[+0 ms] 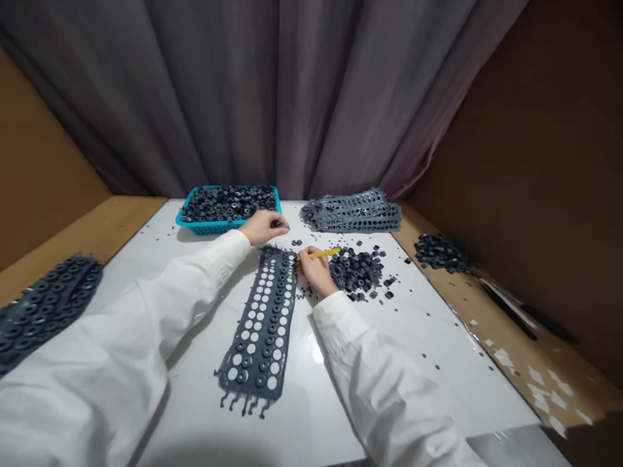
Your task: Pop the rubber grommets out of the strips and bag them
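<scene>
My left hand (264, 227) is above the sheet's far end, near the basket, its fingers closed on small black rubber parts (279, 224), partly hidden. At the sheet's far right edge, my right hand (317, 271) grips a slim yellow stick-like tool (325, 253) pointing to the right. Between my forearms lies a dark moulded rubber sheet (257, 337), lengthwise. White table shows through many round holes in it, while ring-shaped parts still sit in several places, mainly along one column and at the near end. Right of my right hand is a loose pile of black rubber pieces (357, 269).
A blue basket (207, 228) full of black parts stands at the back left. Stacked holed sheets (353, 213) lie at the back right, unpunched-looking sheets (46, 301) at far left. Another dark pile (440, 251), long tools (509, 308) and white scraps lie right.
</scene>
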{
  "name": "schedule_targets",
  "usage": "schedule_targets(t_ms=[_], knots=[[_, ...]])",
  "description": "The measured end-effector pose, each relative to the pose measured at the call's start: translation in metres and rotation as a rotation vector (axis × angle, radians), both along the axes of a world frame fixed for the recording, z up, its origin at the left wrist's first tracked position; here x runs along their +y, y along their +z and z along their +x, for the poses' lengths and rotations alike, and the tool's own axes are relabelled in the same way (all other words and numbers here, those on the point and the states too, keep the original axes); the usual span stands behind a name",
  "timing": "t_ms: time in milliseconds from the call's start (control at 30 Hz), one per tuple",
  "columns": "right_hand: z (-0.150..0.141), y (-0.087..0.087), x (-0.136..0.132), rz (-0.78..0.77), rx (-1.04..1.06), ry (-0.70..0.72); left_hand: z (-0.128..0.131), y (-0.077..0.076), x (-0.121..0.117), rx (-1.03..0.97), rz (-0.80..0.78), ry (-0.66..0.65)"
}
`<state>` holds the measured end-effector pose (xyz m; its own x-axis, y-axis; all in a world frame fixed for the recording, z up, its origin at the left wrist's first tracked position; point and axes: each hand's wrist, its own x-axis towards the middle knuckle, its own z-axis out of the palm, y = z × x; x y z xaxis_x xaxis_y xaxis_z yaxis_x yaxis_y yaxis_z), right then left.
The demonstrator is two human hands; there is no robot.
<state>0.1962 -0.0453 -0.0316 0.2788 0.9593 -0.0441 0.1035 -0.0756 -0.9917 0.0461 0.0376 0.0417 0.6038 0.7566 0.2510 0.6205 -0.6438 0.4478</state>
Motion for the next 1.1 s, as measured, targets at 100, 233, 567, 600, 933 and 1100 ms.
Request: schedule_targets(t_ms=[100, 233, 567, 600, 933, 1100], knots=[[0.001, -0.002, -0.001, 0.004, 0.026, 0.003, -0.022, 0.005, -0.022, 0.004, -0.032, -0.055], [0.001, -0.008, 0.000, 0.024, 0.056, 0.020, -0.071, 0.014, -0.027, -0.014, 0.021, 0.060], [0.001, -0.013, -0.001, 0.074, 0.026, 0.077, -0.174, 0.024, 0.079, -0.098, 0.189, 0.658], [0.001, -0.014, -0.001, 0.077, 0.021, 0.082, -0.172, 0.018, 0.083, -0.098, 0.184, 0.654], [0.000, -0.015, -0.002, 0.081, 0.002, 0.106, -0.162, -0.019, 0.087, -0.214, 0.194, 0.582], [0.000, -0.012, -0.004, 0.074, -0.008, 0.109, -0.164, -0.022, 0.085, -0.337, 0.185, 0.581]])
